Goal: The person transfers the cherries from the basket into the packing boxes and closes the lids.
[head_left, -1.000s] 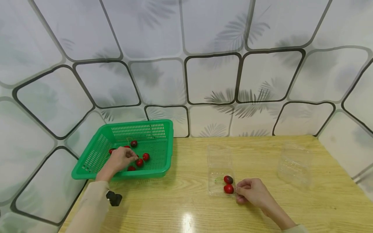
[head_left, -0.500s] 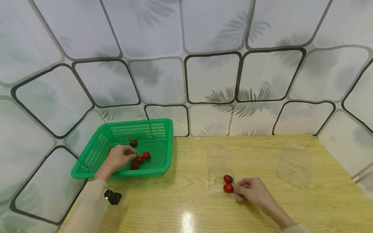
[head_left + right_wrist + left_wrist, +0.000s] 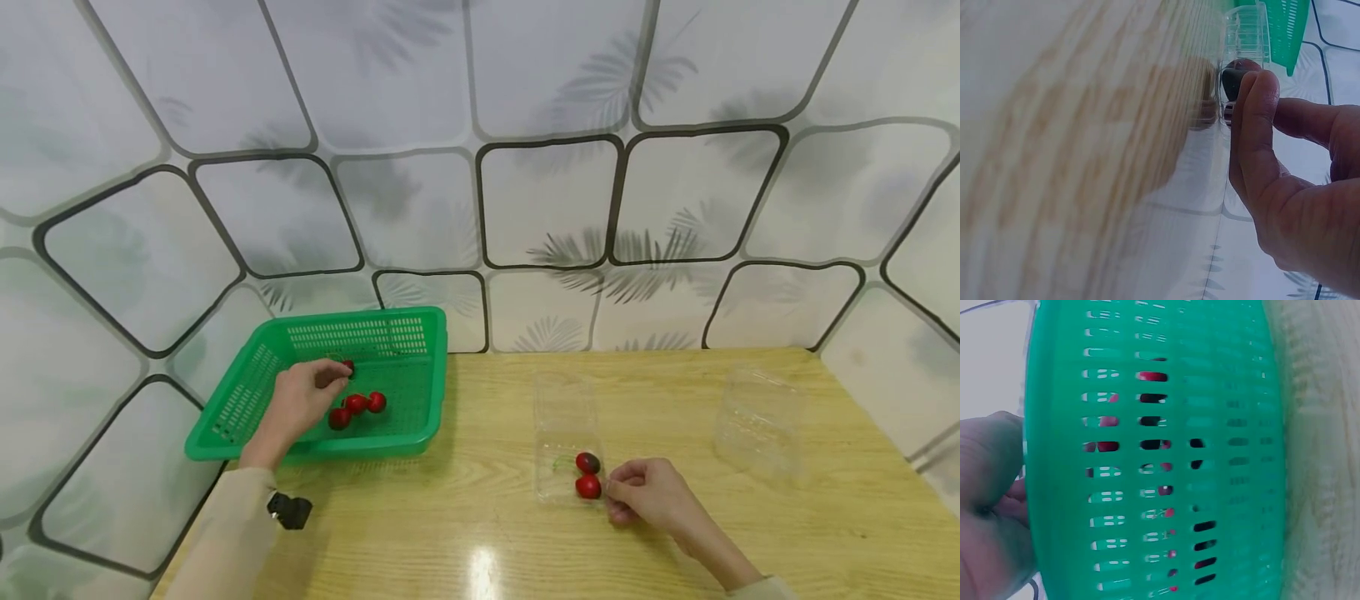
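My left hand (image 3: 296,404) reaches into the green plastic basket (image 3: 431,375), its thumb and fingertips slightly apart beside a dark red cherry (image 3: 348,367). Just below those fingertips, several red cherries (image 3: 356,404) sit close together on the basket floor. In the left wrist view the basket wall (image 3: 1060,487) hides the fingertips. My right hand (image 3: 652,496) pinches the near right edge of a clear plastic box (image 3: 551,492) with its lid folded back. Two cherries (image 3: 588,486) lie inside this box, a green stem pointing left. The right wrist view shows the fingers (image 3: 1260,112) against the box's side.
Another clear plastic container (image 3: 757,425) stands on the wooden table (image 3: 450,533) at the right. Behind the table rises a patterned wall (image 3: 547,208), with the basket's back near it. A black strap device (image 3: 290,510) sits at my left wrist.
My left hand has lifted slightly away from the lower cherries, toward the dark one at the back. Those lower cherries have shifted a little in the basket. My right hand stays at the box.
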Tool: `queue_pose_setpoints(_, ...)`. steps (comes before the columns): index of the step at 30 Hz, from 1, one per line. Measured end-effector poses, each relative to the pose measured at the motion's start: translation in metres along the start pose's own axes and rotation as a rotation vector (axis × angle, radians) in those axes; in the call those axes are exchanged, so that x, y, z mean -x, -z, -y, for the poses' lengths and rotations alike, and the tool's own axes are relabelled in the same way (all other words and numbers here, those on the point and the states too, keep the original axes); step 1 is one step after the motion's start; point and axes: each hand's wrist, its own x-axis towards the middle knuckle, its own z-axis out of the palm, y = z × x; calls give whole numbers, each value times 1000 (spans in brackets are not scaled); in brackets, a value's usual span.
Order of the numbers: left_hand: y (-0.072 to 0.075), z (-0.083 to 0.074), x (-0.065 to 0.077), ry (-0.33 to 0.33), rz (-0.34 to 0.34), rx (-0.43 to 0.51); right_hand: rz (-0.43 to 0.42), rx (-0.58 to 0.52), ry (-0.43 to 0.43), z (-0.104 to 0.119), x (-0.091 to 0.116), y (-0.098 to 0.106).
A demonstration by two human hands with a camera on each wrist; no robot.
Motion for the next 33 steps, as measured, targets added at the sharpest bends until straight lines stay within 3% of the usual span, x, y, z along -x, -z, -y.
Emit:
queue_pose_setpoints(4,-6,1,0,1,17,5,-6,3,1,1,1,-1)
queue_pose_setpoints(15,-19,5,-4,-43,292,45,-11,-11,-1,1,2,-2)
queue_pose_setpoints(17,-19,5,-5,-87,283,-14,-13,-6,-2,1,1,-1)
queue_pose_setpoints(21,-20,3,-7,-101,258,-137,-6,0,-2,0,1,-1)
queue_pose_setpoints(27,-21,4,-11,-31,247,-224,-7,6,-2,-2,-1,-2)
queue_pose_setpoints(33,-21,3,-10,11,127,-230,-2,0,16,-1,1,-1)
